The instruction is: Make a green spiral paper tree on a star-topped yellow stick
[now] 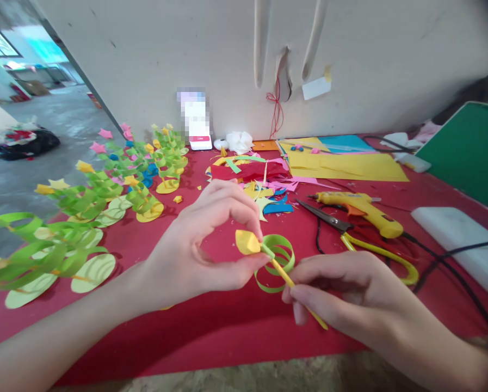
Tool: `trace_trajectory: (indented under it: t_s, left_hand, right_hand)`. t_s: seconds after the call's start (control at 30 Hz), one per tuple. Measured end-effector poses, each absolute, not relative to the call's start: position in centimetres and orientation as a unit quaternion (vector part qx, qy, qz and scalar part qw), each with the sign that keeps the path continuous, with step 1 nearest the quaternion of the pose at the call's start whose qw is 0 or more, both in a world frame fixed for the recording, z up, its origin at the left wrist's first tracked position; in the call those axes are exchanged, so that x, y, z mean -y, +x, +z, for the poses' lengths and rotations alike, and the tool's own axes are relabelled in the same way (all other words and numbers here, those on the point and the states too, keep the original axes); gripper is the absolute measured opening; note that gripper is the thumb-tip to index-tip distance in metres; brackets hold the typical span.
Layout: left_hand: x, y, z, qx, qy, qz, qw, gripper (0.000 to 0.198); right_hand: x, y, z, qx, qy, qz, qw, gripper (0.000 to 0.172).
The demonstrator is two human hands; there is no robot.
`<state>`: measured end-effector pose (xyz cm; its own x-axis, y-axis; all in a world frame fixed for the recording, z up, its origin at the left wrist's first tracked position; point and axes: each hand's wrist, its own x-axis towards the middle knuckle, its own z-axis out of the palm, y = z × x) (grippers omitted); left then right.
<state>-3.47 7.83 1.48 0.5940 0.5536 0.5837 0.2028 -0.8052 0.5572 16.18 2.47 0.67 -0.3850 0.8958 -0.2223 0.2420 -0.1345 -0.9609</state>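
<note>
Between thumb and index finger, my left hand (211,239) pinches the end of a curled green paper strip (290,251) against a thin yellow stem (283,272). A folded yellow paper flower (247,242) tops that stem, just by my left fingertips. Lower down, my right hand (341,296) is closed on the same stem, whose bottom end sticks out below the fingers. The strip's loops hang around and behind the stem, between my two hands. Some of the right fingers are hidden behind the thumb.
Finished-looking curled green paper flowers (105,188) on round bases stand at the left. Paper scraps (252,174) lie beyond my hands. Scissors (337,223), a yellow glue gun (362,207) with a black cable, and yellow paper sheets (341,165) lie right. A phone (197,117) leans against the wall.
</note>
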Motion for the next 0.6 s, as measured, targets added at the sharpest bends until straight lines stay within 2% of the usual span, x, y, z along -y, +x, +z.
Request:
trace_trajectory:
  t_s: [0.6]
  left_hand:
    - [-7.50, -3.00, 1.28, -0.245, 0.851, 0.402, 0.233, 0.014]
  right_hand:
    - [-2.45, 16.00, 0.62, 0.586, -0.481, 0.583, 0.292, 0.017]
